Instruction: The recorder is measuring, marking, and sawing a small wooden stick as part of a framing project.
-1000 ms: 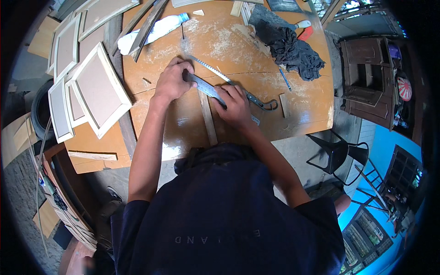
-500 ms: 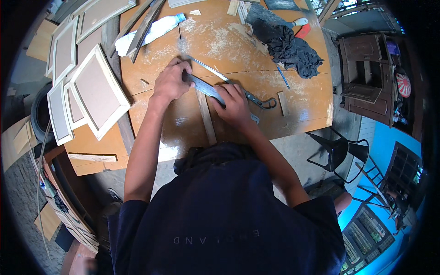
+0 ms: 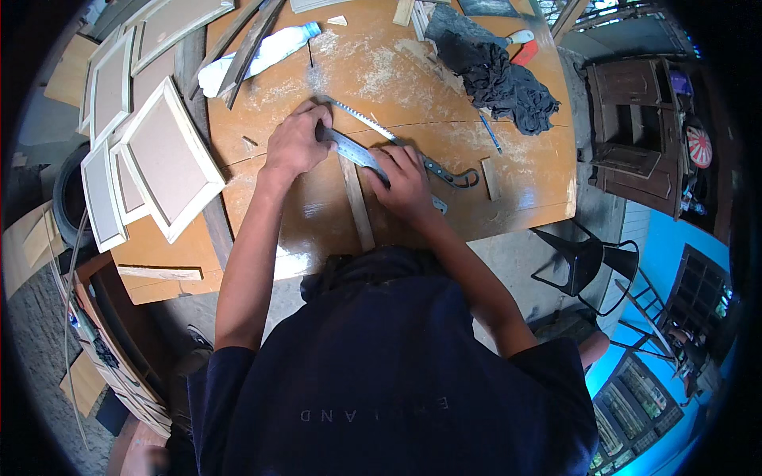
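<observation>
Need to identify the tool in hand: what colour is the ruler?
Silvery grey; the ruler shows in the head view.

Upper garment (image 3: 381, 349): dark navy fabric, short-sleeved, loose cut. Left sleeve (image 3: 222, 385) and right sleeve (image 3: 556, 385): plain, matching the body of the garment. Chest marking (image 3: 352, 416): single row of thin, widely spaced grey capitals, inverted in this view. Lower front (image 3: 385, 266): near-black, gathered in soft folds. Left forearm (image 3: 252, 254), right forearm (image 3: 472, 274), left hand (image 3: 296, 144) and right hand (image 3: 405, 178): bare
</observation>
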`<state>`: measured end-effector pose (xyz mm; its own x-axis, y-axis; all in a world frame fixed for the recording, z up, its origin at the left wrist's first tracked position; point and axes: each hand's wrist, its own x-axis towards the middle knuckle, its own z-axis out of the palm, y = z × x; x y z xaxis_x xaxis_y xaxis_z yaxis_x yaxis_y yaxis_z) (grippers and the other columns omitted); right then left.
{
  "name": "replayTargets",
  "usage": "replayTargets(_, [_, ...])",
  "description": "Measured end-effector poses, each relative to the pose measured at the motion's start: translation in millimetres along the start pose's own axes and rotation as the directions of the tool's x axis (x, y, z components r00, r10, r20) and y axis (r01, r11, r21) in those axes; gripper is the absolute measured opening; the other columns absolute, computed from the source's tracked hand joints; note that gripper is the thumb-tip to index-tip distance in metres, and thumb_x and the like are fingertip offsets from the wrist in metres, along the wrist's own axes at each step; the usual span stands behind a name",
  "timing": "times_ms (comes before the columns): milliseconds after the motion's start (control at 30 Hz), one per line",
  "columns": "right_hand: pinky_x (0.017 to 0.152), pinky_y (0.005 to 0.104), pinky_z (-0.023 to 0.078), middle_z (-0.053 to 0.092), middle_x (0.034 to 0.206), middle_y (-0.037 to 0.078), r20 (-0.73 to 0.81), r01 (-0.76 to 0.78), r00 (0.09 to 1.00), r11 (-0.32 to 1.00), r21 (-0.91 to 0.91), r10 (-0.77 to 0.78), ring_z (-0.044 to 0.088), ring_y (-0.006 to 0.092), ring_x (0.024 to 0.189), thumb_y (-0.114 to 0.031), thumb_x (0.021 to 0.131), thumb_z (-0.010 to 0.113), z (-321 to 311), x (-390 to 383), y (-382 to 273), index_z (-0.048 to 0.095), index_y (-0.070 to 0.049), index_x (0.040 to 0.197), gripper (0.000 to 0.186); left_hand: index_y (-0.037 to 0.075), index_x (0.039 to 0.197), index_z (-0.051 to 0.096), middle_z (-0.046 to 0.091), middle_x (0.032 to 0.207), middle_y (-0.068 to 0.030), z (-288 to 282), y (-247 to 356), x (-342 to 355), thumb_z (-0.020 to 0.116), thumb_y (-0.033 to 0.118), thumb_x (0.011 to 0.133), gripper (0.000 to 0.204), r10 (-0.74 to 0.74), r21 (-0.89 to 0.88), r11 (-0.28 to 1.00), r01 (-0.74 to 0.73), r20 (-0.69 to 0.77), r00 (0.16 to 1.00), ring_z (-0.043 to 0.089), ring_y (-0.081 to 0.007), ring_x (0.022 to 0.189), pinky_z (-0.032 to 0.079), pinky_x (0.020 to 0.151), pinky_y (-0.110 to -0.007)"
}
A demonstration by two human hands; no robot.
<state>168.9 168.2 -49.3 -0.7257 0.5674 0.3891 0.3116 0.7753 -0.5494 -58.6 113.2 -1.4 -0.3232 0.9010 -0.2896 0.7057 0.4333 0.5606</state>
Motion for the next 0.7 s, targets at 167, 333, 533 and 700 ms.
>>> replayTargets(167, [0.085, 0.0448, 0.047, 0.064, 0.109, 0.010, -0.005, -0.003, 1.000, 1.000, 0.008, 0.003, 0.058, 0.0307, 0.099, -0.024, 0.086, 0.073, 2.6, -1.2, 2.3, 0.069, -0.005, 0.113, 0.033, 0.010, 0.098, 0.061, 0.063, 0.108, -0.0073, -1.9, 1.3, 0.0, 0.084, 0.013, 0.074, 0.033, -0.007, -0.004, 1.000, 0.007, 0.012, 1.000, 0.066, -0.0307, 0.102, 0.052, 0.086, -0.043])
replayTargets(333, [0.084, 0.0441, 0.047, 0.064, 0.109, 0.010, -0.014, -0.017, 1.000, 0.999, 0.047, 0.018, 0.058, 0.0311, 0.098, -0.023, 0.085, 0.074, 1.2, 0.7, 1.3, 0.069, -0.004, 0.113, 0.034, 0.011, 0.099, 0.062, 0.062, 0.107, -0.0066, -4.0, 4.4, 0.8, 0.083, 0.014, 0.074, 0.032, -0.018, 0.029, 0.999, 0.017, 0.032, 0.999, 0.066, -0.0293, 0.102, 0.052, 0.086, -0.043])
replayTargets(533, [0.088, 0.0434, 0.050, 0.066, 0.109, 0.014, -0.019, -0.035, 0.999, 0.997, 0.074, 0.037, 0.060, 0.0345, 0.097, -0.011, 0.081, 0.077, -3.3, 2.7, -3.4, 0.069, -0.003, 0.113, 0.033, 0.014, 0.100, 0.068, 0.062, 0.107, -0.0055, -2.6, 1.7, 2.6, 0.082, 0.014, 0.075, 0.030, -0.014, 0.022, 1.000, 0.013, 0.054, 0.998, 0.066, -0.0288, 0.103, 0.052, 0.087, -0.042])
replayTargets(700, [0.086, 0.0436, 0.048, 0.065, 0.108, 0.012, -0.040, -0.012, 0.999, 0.997, 0.073, 0.015, 0.059, 0.0327, 0.097, -0.015, 0.083, 0.075, 0.7, 1.4, 0.9, 0.070, -0.003, 0.112, 0.031, 0.015, 0.099, 0.070, 0.062, 0.106, -0.0058, -2.7, 4.0, 4.3, 0.083, 0.013, 0.073, 0.029, 0.005, 0.058, 0.998, -0.008, 0.049, 0.999, 0.065, -0.0299, 0.103, 0.052, 0.087, -0.042])
